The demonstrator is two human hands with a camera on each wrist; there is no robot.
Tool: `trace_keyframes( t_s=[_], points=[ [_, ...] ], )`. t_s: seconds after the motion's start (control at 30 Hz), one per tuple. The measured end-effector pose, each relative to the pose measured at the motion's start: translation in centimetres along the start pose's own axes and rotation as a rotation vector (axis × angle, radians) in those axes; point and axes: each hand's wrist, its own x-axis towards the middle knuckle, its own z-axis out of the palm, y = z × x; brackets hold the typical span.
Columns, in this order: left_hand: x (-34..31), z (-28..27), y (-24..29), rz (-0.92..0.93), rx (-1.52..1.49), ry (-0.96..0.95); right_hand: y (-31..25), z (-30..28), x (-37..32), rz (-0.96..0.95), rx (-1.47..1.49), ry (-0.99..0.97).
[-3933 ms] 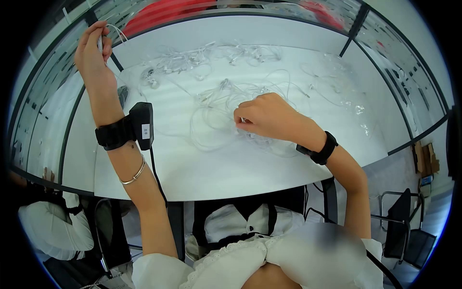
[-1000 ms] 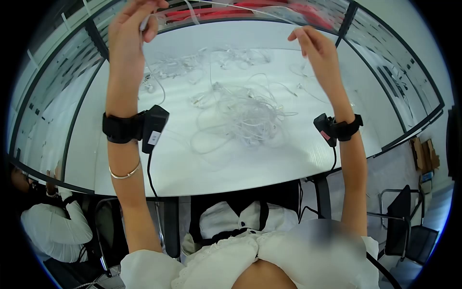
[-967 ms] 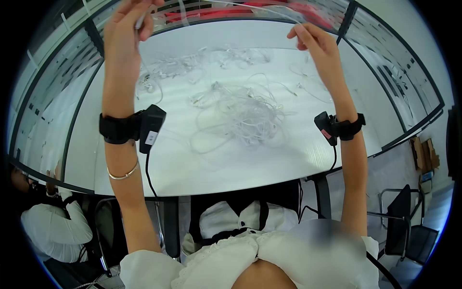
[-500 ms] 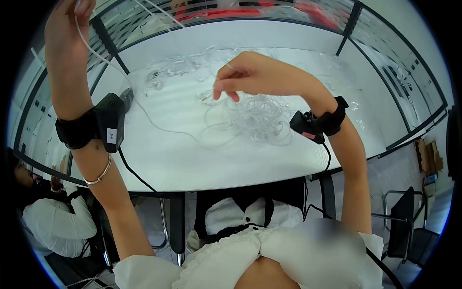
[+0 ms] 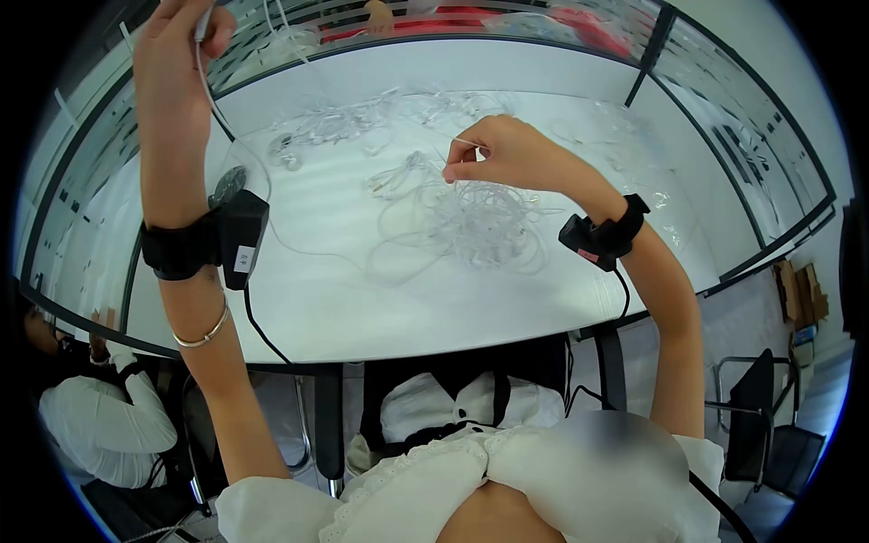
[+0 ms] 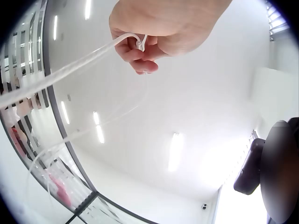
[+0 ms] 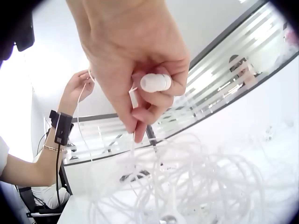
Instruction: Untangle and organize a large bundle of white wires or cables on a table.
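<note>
My left hand point(image 5: 174, 86), raised at the upper left, grips a white earphone cable point(image 6: 70, 70) that trails down toward the table. A small white piece of it point(image 6: 140, 44) shows between the fingers in the left wrist view. Over the tangle of clear-white cables point(image 5: 484, 226), my right hand point(image 5: 516, 152) pinches a thin white strand between thumb and fingertips. In the right wrist view a white rounded earbud-like piece point(image 7: 156, 82) sits in its curled fingers, with a small white slider-like part point(image 7: 133, 99) beside it. Where the strand runs inside the tangle is hidden.
More earphone cables point(image 5: 335, 122) lie along the table's back. A dark mesh-like object point(image 5: 228, 185) is at the left, partly behind my wrist camera. Low partitions point(image 5: 434, 68) border the table point(image 5: 362, 330). Another person point(image 5: 104, 421) sits at the left.
My left hand rises and swings sideways, holding the white cable. My right hand goes from the tangle to the upper right, then comes back over the tangle, its fingers now pinching a strand.
</note>
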Motion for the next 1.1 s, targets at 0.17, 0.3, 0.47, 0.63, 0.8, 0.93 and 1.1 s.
trace_keyframes(
  t_s=[0.17,0.3,0.47,0.63,0.8,0.93,1.1],
  points=[
    [-0.3,0.8,-3.5,-0.041,0.017,0.015,-0.6,2.4,0.2,0.092,-0.079,0.159],
    [-1.5,2.4,-3.6,-0.101,-0.015,-0.022,-0.3,3.1,0.7,0.069,-0.18,0.194],
    [-2.4,2.5,-3.8,-0.133,-0.001,-0.007,1.5,1.7,1.2,0.039,-0.218,0.412],
    [-2.4,1.9,-4.7,-0.155,-0.034,0.002,-0.3,-0.2,0.4,0.181,-0.082,0.354],
    [-2.4,1.3,-3.0,-0.126,-0.041,0.089,-1.0,-2.9,-0.2,-0.03,0.433,0.408],
    [-3.0,0.4,-0.4,-0.144,0.053,0.035,-1.4,-5.9,-2.0,-0.127,0.446,0.494],
    [-3.2,-3.8,0.1,-0.248,0.563,-0.345,3.4,-11.9,-5.0,-0.233,0.863,0.446]
  ],
)
